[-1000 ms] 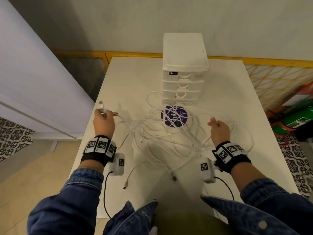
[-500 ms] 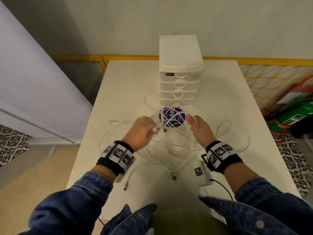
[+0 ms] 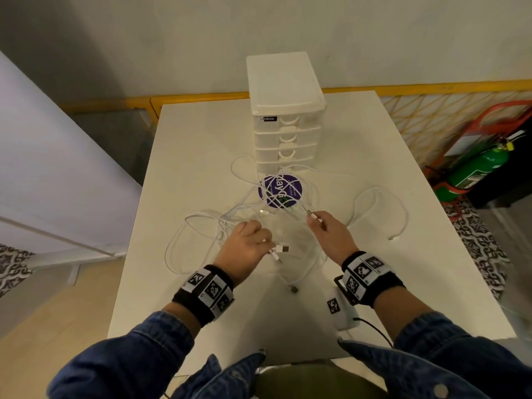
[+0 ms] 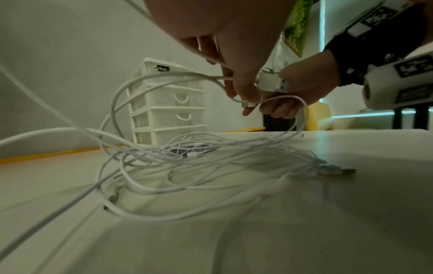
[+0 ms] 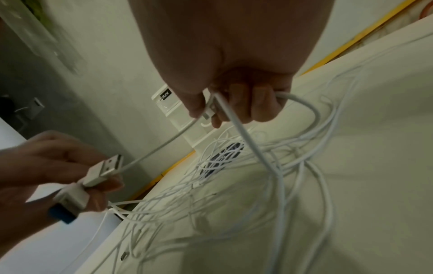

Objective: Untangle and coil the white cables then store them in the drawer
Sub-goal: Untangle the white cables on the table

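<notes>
Both hands (image 3: 290, 240) pinching white cables' (image 3: 374, 203) plugs mid-counter (image 3: 187, 156); pulling apart now risks tightening the knot.

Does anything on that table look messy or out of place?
Yes: the thin white cables lie knotted in a heap on the white table, some strands crossing a round purple sticker. The left hand and right hand each pinch plug ends. The white plastic drawer tower looks shut.
</notes>
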A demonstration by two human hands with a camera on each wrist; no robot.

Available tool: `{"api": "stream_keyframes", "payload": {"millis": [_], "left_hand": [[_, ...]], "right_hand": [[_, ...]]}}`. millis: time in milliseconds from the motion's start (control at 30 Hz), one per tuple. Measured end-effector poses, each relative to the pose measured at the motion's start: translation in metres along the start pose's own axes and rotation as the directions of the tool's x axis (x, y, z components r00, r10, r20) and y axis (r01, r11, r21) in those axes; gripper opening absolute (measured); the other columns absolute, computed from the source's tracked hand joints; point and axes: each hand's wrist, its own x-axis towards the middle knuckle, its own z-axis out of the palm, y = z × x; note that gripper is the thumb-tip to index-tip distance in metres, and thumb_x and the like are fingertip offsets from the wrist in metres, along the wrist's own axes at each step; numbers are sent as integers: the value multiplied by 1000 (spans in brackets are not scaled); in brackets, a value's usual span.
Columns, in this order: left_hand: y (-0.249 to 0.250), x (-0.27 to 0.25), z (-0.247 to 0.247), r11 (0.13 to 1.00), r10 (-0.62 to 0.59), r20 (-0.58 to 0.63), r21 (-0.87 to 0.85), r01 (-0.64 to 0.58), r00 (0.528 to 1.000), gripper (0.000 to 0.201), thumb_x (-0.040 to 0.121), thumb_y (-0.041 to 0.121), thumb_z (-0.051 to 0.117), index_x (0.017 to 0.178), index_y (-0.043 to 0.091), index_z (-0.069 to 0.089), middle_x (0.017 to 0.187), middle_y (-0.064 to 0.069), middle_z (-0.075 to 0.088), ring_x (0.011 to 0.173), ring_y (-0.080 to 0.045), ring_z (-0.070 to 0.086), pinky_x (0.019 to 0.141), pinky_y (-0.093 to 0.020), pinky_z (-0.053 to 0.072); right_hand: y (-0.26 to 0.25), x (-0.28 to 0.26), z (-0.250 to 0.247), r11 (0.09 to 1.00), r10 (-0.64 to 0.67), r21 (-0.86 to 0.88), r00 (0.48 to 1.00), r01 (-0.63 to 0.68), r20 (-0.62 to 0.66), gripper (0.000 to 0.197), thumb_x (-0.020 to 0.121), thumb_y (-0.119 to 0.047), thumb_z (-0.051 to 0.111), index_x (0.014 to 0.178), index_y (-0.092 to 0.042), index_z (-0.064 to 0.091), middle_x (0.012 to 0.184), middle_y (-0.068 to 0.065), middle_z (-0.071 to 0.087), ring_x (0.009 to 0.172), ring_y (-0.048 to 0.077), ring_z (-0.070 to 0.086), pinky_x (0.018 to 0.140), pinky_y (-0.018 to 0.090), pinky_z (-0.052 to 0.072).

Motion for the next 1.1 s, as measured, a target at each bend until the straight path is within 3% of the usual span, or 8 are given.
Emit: {"api": "stream_keyframes", "payload": {"millis": [167,367,533,633,700,933,1000,1100], "left_hand": [[15,-6,10,979,181,208,-134,-155,961,16,79,14,54,74,18,69,69,2,62,71,-18,53,72,-27,39],[39,-11,26,957,235,487,-268,-112,841,28,78,24,39,71,15,65,58,1,58,43,-17,55,41,-19,41],[39,-7,32,914,184,573,-398,75,799,24,72,27,68,88,9,70,78,-11,67,61,-26,66,52,-27,54],[45,2,25,906,91,744,-338,256,662,37,79,28,70,111,10,64,111,-13,60,95,-30,60,78,-34,48],[50,4,24,937,29,787,-237,259,616,42,80,36,68,117,15,60,117,-7,55,100,-26,54,78,-31,40],[48,2,19,886,-262,598,-162,435,757,20,83,22,57,96,15,69,93,-6,68,81,-26,66,62,-29,48],[44,0,18,873,-323,511,-164,460,796,18,78,26,56,85,17,69,80,-2,67,66,-22,67,50,-23,47],[39,1,15,800,-481,432,-140,583,763,16,79,23,62,90,14,70,86,-6,67,74,-25,68,57,-30,51]], "right_hand": [[12,-10,0,999,48,12,998,-48,-31,33,93,-28,52,123,-14,50,103,1,59,96,23,58,79,25,37],[32,-6,-13,989,149,34,987,-147,-54,30,90,-22,55,118,-12,54,107,11,65,95,27,58,79,28,39],[40,2,-27,990,122,-64,992,-124,-41,23,90,-21,56,110,-12,58,99,10,65,95,29,59,74,28,37],[41,5,-31,988,99,-117,995,-100,-17,22,91,-23,53,108,-11,60,98,12,67,94,30,60,76,32,42],[40,8,-34,986,92,-138,995,-96,-34,23,90,-25,54,108,-12,61,100,11,68,96,29,61,79,32,44],[13,9,-43,942,-191,-279,982,187,12,24,84,-44,59,77,-21,61,67,-7,59,68,16,57,56,24,37],[1,1,-37,867,-344,-332,928,372,141,29,82,-46,61,70,-20,61,60,-4,58,62,16,55,49,22,30],[-10,-16,-20,695,-407,-398,783,600,470,31,81,-49,59,80,-19,68,76,3,69,76,23,63,55,25,32]]}}
